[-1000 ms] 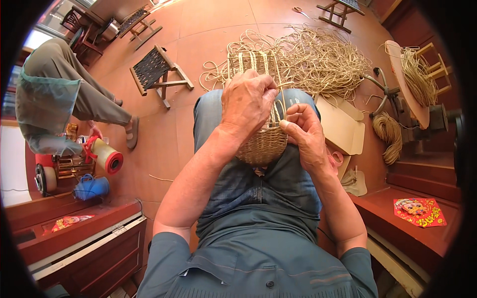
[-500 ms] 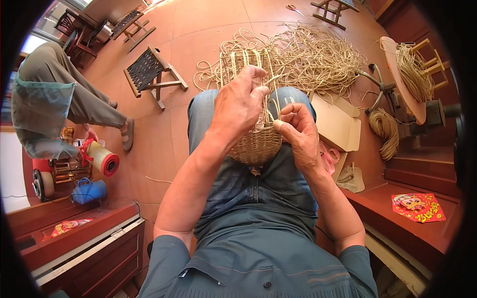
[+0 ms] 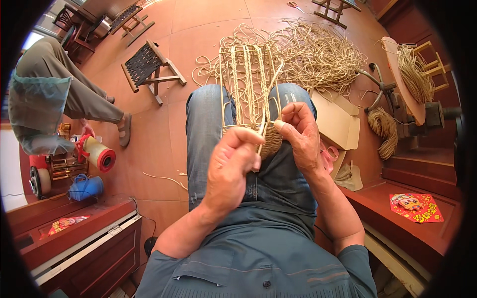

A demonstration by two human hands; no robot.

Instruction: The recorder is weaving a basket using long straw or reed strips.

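Observation:
A wire-framed basket (image 3: 272, 144) rests between my knees, its near end closely woven in tan cord. Braided cords (image 3: 247, 84) run lengthwise along the open wire frame (image 3: 221, 74) beyond it. My left hand (image 3: 229, 169) is closed in front of the woven end, pinching a pale cord strand (image 3: 261, 130) between thumb and forefinger; it covers part of the weave. At the right edge of the frame, my right hand (image 3: 301, 139) pinches the cord with thumb and forefinger, the other fingers curled.
Beyond my knees lies a tangled cord heap (image 3: 318, 54). A cardboard box (image 3: 335, 119) is at my right, a coiled cord bundle (image 3: 383, 131) past it. Small stools (image 3: 144, 64) stand ahead left. At the left a seated person's hand (image 3: 87, 130) is by a large spool (image 3: 97, 153).
My left hand has come back toward me from above the frame, drawing the strand with it and uncovering the lengthwise cords. My right hand stays at the frame's right edge.

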